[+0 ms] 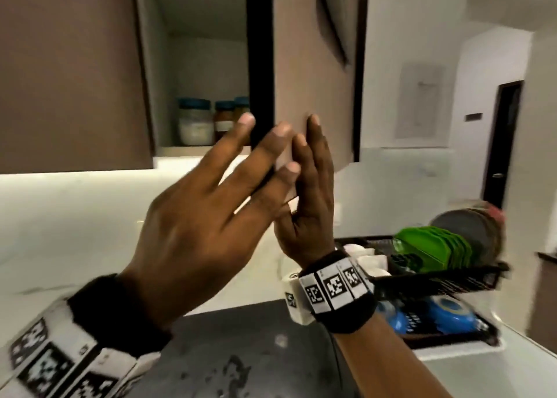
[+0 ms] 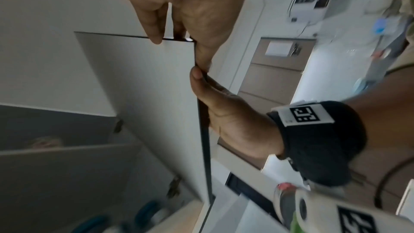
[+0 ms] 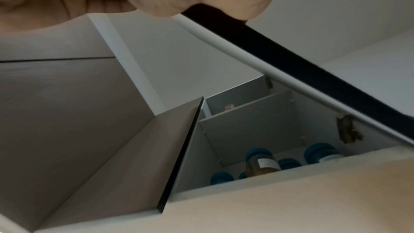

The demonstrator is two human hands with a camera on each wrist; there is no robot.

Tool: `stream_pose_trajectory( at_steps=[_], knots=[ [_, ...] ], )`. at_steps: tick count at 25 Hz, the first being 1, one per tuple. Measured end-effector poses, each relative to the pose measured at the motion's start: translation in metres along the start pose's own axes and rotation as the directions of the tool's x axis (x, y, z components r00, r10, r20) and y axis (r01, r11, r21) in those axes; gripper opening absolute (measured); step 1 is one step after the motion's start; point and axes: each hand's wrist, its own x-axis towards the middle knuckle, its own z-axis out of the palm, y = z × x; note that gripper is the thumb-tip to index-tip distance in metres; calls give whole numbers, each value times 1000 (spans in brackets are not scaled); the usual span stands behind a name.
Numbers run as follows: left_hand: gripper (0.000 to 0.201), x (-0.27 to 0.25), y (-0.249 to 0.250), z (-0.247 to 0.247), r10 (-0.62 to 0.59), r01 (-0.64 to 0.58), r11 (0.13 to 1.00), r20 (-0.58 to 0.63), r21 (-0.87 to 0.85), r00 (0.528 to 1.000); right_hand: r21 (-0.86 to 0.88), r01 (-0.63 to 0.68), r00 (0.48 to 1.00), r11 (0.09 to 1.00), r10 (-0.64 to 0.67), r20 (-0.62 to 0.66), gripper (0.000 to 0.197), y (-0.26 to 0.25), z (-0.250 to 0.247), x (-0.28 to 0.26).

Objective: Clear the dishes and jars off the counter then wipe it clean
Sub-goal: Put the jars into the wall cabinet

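An upper cabinet stands open, its brown door (image 1: 313, 66) swung partway out. Several blue-lidded jars (image 1: 196, 120) sit on the lower shelf inside, also seen from below in the right wrist view (image 3: 262, 162). My left hand (image 1: 262, 150) reaches up with straight, spread fingers; they touch the door's black edge near its lower corner (image 2: 145, 95). My right hand (image 1: 313, 168) lies flat against the door's outer face with its fingers straight. Its thumb (image 2: 197, 73) rests along the door's edge. Neither hand holds an object.
A black dish rack (image 1: 437, 283) at the right holds green plates (image 1: 434, 247) and a dark round pan (image 1: 470, 229), with blue items (image 1: 446, 310) below. A dark wet surface (image 1: 241, 352) lies under my arms, white counter (image 1: 75, 217) to the left. The neighbouring cabinet door (image 1: 69, 66) is closed.
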Motion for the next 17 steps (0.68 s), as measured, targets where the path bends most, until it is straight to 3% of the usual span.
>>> stream_pose_trajectory(
  at_steps=[2, 4, 6, 11, 13, 17],
  knots=[
    [38, -23, -29, -1, -68, 49, 989, 132, 140, 989, -142, 116, 986, 983, -96, 139, 64, 8, 30, 8],
    [41, -41, -56, 8, -176, 111, 962, 254, 251, 951, -223, 143, 969, 964, -92, 228, 75, 22, 63, 12],
    [43, -56, -81, 24, -198, 86, 938, 315, 336, 928, -290, 169, 957, 942, -86, 278, 80, 34, 88, 14],
    [42, -80, -129, 65, -149, -21, 905, 362, 425, 920, -417, 164, 948, 894, -25, 318, 78, 48, 137, 9],
    [38, -90, -139, 86, -186, 17, 902, 352, 432, 917, -465, 128, 941, 876, 42, 337, 83, 51, 152, 5],
    [50, -107, -147, 127, -338, 187, 899, 356, 396, 871, -527, 43, 906, 849, 190, 379, 82, 57, 178, 0]
  ],
)
